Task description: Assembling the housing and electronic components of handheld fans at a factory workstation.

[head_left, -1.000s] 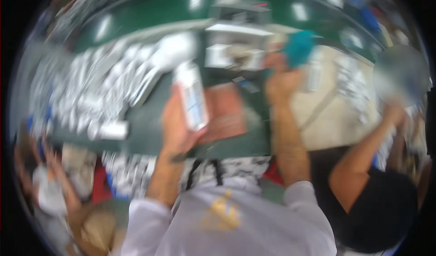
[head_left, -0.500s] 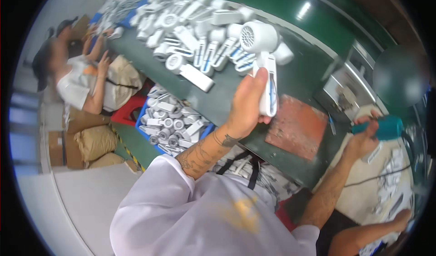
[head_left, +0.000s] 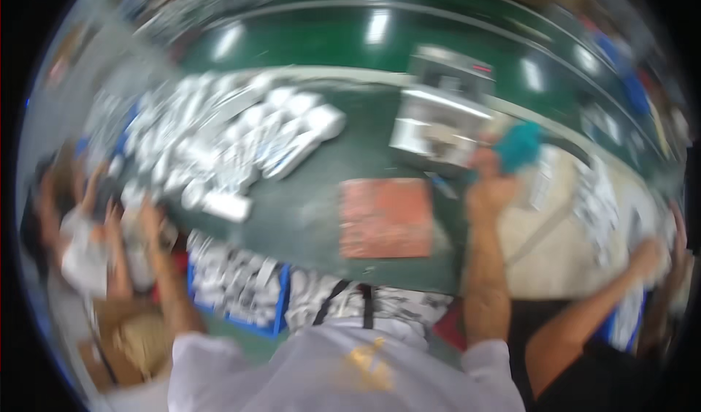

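My right hand [head_left: 491, 185] is closed around a teal electric screwdriver [head_left: 520, 147], beside a silver box-shaped device [head_left: 437, 131] with an opening in its front. Off to the left, my left hand [head_left: 151, 222] reaches to the near left end of a heap of white hair-dryer-shaped units [head_left: 212, 127]. Motion smears its fingers, and whether they hold one of the pale units there I cannot make out. A single white unit [head_left: 226, 206] lies at the heap's near edge. Between my arms, a worn reddish square pad [head_left: 387, 218] lies on the dark green table [head_left: 303, 215].
A blue crate [head_left: 281, 302] of grey-white parts stands below the table's near edge. At the left sits another person [head_left: 84, 244] with hands near the heap. A neighbour's arm [head_left: 591, 317] reaches over the beige surface [head_left: 537, 255] at right, where white parts lie. A thin blue tool [head_left: 442, 185] lies near the box.
My left hand has swung from the middle, where it held up a white unit, to the far left. My right hand has brought the screwdriver beside the silver box. The view has turned.
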`<action>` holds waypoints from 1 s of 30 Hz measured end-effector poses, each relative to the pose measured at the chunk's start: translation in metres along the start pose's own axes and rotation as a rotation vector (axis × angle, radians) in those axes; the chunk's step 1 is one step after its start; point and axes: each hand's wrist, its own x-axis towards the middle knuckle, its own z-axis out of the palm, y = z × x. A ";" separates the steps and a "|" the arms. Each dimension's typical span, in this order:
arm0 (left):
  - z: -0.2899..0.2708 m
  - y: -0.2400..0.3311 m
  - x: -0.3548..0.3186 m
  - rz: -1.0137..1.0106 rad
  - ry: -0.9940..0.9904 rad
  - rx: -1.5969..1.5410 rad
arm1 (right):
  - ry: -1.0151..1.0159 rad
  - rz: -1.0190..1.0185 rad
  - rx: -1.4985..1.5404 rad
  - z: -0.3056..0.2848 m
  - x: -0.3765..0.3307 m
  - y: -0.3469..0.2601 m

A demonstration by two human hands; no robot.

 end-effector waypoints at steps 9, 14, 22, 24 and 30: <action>-0.074 0.161 0.011 -0.080 0.586 -0.949 | -0.039 -0.048 -0.004 -0.005 0.010 -0.017; -0.220 0.434 -0.105 0.478 0.297 -1.127 | -0.009 -0.099 -0.031 -0.007 0.014 -0.028; -0.263 0.712 -0.232 0.860 -0.538 -1.674 | 0.088 0.088 -0.042 -0.042 -0.012 -0.068; -0.239 0.771 -0.237 0.846 -0.612 -1.632 | 0.107 0.079 -0.091 -0.060 -0.029 -0.071; -0.175 0.865 -0.295 1.309 -0.230 -0.668 | 0.196 0.053 -0.221 -0.098 -0.063 -0.091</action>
